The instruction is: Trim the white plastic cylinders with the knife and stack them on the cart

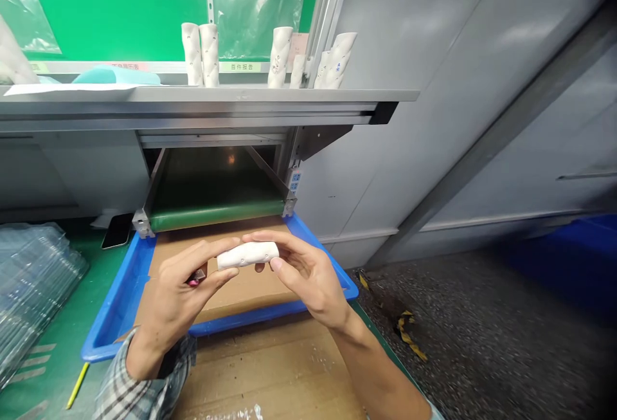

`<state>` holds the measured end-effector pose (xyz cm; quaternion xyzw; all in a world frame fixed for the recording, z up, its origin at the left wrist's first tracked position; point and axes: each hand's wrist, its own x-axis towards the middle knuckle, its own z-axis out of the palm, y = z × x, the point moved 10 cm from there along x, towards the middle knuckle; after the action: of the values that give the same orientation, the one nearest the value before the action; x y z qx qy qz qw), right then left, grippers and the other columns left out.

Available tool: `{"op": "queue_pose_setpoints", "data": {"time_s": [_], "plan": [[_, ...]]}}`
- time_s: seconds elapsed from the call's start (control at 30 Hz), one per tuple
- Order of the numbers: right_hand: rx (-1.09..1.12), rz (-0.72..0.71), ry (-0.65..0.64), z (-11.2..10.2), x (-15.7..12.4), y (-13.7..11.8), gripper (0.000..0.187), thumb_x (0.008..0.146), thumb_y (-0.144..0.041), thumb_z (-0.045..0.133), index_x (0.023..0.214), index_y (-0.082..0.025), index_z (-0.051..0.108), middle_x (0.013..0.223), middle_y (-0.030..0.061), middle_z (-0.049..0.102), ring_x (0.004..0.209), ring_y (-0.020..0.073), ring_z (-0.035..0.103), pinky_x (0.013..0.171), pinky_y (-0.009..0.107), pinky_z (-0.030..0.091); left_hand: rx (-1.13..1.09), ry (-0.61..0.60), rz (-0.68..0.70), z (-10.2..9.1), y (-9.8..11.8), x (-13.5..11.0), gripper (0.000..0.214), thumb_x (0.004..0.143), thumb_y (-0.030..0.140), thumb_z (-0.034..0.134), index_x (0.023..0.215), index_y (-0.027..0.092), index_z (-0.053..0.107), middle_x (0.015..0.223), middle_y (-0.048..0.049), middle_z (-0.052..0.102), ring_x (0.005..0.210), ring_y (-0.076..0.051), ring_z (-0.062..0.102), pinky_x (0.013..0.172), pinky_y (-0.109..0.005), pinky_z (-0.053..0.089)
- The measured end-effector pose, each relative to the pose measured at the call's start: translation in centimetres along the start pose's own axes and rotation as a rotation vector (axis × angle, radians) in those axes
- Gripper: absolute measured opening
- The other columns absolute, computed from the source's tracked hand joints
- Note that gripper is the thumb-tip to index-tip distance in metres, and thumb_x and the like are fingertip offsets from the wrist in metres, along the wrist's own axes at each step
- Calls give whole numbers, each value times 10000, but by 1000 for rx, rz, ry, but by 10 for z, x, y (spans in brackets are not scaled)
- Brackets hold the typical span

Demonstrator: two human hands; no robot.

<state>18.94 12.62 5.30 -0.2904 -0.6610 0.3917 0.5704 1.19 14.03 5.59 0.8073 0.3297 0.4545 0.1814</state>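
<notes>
A short white tube with a dimpled, twisted-looking surface (247, 255) lies level between my two hands, above the cardboard in a blue tray. My left hand (186, 288) pinches its left end between thumb and fingers. A small dark and pink object (196, 277) shows in the left palm; I cannot make out what it is. My right hand (306, 275) grips the tube's right end with thumb and fingertips.
The blue tray (241, 318) sits below a green conveyor belt (216, 188). Several similar white tubes (209, 54) stand on the metal shelf (231, 95). Left are clear plastic trays (36, 291), a phone (117, 231) and a yellow stick (78, 385).
</notes>
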Motion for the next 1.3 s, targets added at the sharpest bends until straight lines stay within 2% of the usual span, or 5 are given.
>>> {"op": "queue_pose_setpoints", "data": {"time_s": [0.2,0.37,0.53,0.8,1.3], "plan": [[-61,5,51,-1,-2,6,294,1017,-341,694,1295,-245,714,1233,80,777,872,176,754,857,338,626,45,6,4,0,7,2,341,1040,417,674,1351,281,712,1011,-12,771,611,-116,504,568,-235,418],[-271,-89,138,-6,-6,0,255,1027,-317,680,1274,-261,709,1236,73,784,1017,209,754,935,359,606,406,12,27,-1,19,-2,483,1128,467,458,1553,246,515,994,-24,708,741,-151,648,619,-245,465],[-430,-205,129,-3,-9,-11,257,1016,-236,667,1268,-271,700,1202,41,785,1062,202,739,928,336,600,648,42,157,6,39,-6,416,1162,416,359,1436,218,602,899,-14,748,820,-176,737,712,-277,494],[-523,-273,100,1,-11,-17,300,999,-166,664,1278,-275,679,1197,19,778,1079,181,731,942,309,592,717,25,142,11,40,-7,467,1157,495,326,1296,211,670,993,-34,794,866,-183,783,655,-310,468],[-531,-311,85,4,-13,-23,334,988,-139,674,1294,-274,670,1190,19,781,1083,182,738,933,303,593,756,38,145,11,39,-8,468,1152,499,354,1300,204,685,965,-44,799,816,-186,768,636,-312,433]]}}
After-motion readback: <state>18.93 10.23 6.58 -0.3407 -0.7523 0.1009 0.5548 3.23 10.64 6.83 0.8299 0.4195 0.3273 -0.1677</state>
